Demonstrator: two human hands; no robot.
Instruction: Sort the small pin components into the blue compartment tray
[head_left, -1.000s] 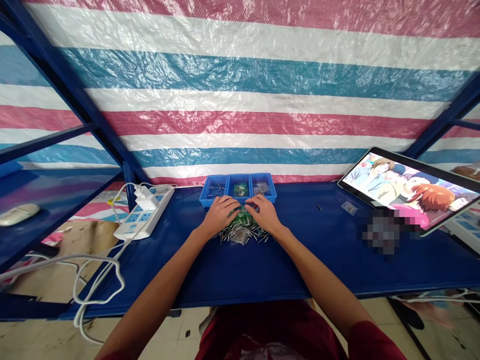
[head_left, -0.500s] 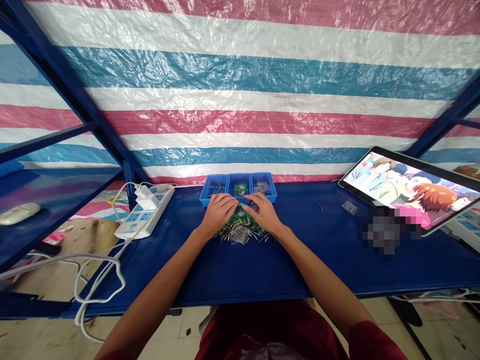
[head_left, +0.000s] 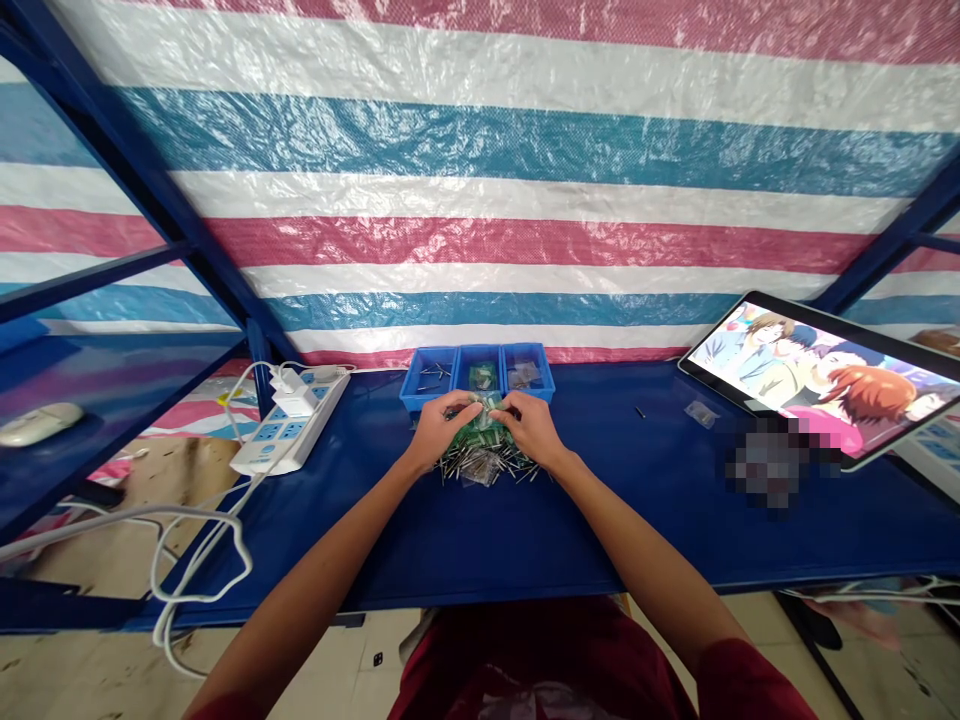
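My left hand (head_left: 441, 428) and my right hand (head_left: 531, 424) are both closed, pinching a small clear-and-green plastic packet (head_left: 486, 406) between them. What is inside the packet is too small to make out. Just below lies a loose pile of thin metal screw-like pieces (head_left: 480, 462), mixed with green and clear packets and partly hidden by my fingers. Behind my hands stands a blue three-part tray (head_left: 409, 397). Its left section holds a few thin metal pieces, the middle one green packets, the right one clear packets.
A white power strip (head_left: 289, 440) with a plugged-in charger and trailing cables lies left on the blue table (head_left: 480, 560). On the right are a small clear packet (head_left: 702, 414), one thin dark piece (head_left: 640, 412) and a tilted tablet (head_left: 832, 375). Striped sheeting hangs behind.
My fingers have closed in from a spread pose over the pile. A clear-and-green packet is now pinched up between both hands, near the tray's front edge.
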